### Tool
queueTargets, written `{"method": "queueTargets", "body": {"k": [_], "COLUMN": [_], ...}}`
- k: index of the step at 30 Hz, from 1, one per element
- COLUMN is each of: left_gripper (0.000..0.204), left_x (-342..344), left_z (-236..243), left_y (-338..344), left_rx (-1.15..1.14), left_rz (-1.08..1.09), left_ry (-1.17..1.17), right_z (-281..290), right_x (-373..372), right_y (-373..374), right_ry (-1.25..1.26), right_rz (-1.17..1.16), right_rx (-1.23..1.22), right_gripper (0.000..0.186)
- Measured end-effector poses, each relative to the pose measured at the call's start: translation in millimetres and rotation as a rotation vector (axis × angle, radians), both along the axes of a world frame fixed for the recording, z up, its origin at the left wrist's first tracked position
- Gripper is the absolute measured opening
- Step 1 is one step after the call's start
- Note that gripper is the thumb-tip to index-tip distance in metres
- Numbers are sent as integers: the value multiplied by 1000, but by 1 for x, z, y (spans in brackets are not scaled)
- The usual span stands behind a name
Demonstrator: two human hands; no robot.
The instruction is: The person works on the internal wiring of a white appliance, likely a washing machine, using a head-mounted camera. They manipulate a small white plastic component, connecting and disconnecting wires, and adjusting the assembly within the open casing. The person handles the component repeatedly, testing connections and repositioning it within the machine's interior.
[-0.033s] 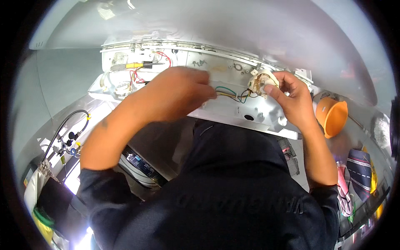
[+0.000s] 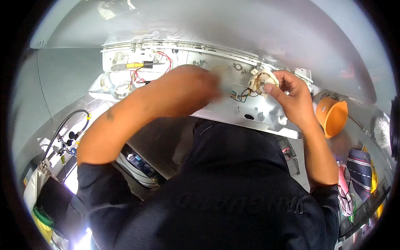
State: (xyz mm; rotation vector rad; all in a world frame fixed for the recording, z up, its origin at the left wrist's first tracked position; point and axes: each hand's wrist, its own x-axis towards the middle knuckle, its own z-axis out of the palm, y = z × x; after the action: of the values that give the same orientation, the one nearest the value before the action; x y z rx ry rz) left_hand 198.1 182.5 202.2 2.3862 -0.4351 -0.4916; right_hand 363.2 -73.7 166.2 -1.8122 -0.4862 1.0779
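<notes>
Between the thumb and fingers of my right hand [image 2: 292,95] is a round cream-coloured plastic part [image 2: 261,80] with a brownish inside. Green, yellow and dark wires [image 2: 238,98] run from near it toward my left hand [image 2: 200,89]. Motion smears that hand's fingers, so whether they hold the wires is unclear. Both hands are over a long white panel [image 2: 221,116] with its inside exposed. On its left part lies a screwdriver [image 2: 135,65] with a yellow and black handle, beside red wires [image 2: 137,78].
Small screws [image 2: 201,62] lie at the panel's back. An orange cup-like container [image 2: 336,118] stands right of my right forearm. Farther right is a dark striped cloth [image 2: 359,171]. At left a black hose [image 2: 62,125] curves by valve fittings [image 2: 68,143]. A large grey curved surface [image 2: 200,25] lies beyond.
My left hand has shifted slightly right and is more blurred, covering more of the wires. My right hand and the round part stay in place.
</notes>
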Motion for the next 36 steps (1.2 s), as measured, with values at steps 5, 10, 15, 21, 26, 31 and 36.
{"method": "queueTargets", "body": {"k": [5,10,15,21,26,31,36], "left_gripper": [6,13,16,22,27,24,20], "left_x": [41,54,49,53,58,59,59], "left_z": [-31,-44,-68,-71,-58,-58,-62], "left_y": [-26,-31,-31,-47,-61,-67,-64], "left_rx": [159,227,134,193,303,343,351], "left_rz": [-509,-760,-786,-857,-736,-724,-844], "left_ry": [-28,-59,-202,14,291,337,247], "right_z": [-1,-5,-14,-8,-8,-14,-15], "right_x": [4,2,0,-4,-4,-6,-6], "right_y": [-9,-9,-12,-13,-11,-16,-17], "right_ry": [-137,-25,9,6,11,28,92], "right_rz": [47,-27,-48,-55,-14,-67,-81], "right_rx": [-73,-22,-30,-32,-93,-41,-46], "right_gripper": [22,22,19,20,19,21,18]}}
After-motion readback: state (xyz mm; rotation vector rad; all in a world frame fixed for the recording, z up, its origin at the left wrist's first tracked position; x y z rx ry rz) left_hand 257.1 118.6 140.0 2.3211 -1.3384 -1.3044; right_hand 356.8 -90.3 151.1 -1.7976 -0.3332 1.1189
